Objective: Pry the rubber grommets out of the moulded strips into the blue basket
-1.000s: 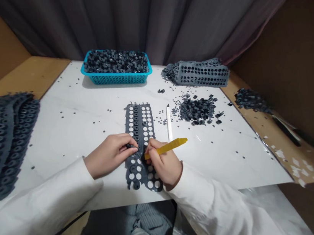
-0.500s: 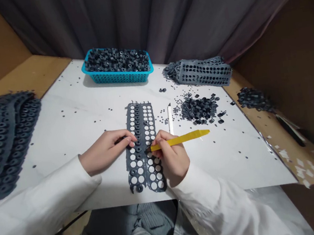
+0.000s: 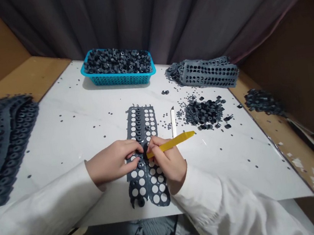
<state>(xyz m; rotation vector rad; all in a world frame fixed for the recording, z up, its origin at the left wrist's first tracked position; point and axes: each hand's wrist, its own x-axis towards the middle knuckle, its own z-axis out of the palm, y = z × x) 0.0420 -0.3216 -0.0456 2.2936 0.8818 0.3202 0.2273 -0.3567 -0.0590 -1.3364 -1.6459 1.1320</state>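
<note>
A dark grey rubber sheet with rows of round holes lies lengthwise before me; several small ring-shaped pieces still sit in it. My left hand rests at its left side, thumb and forefinger curled around one ring near the middle and pressing on the sheet. In my right hand, a flat yellow-handled tool is gripped like a pen. Its working tip points down at the sheet's middle strip, close to my left fingertips, and is hidden by the fingers.
A blue basket full of dark rings stands at the back. A white-handled blade lies right of the sheet, beside a pile of dark pieces. Stacked perforated sheets are behind it. More ring-filled sheets lie left.
Both hands have come closer together over the sheet. My left thumb and forefinger have spread around a ring, and the yellow tool has shifted left. The view has tilted slightly.
</note>
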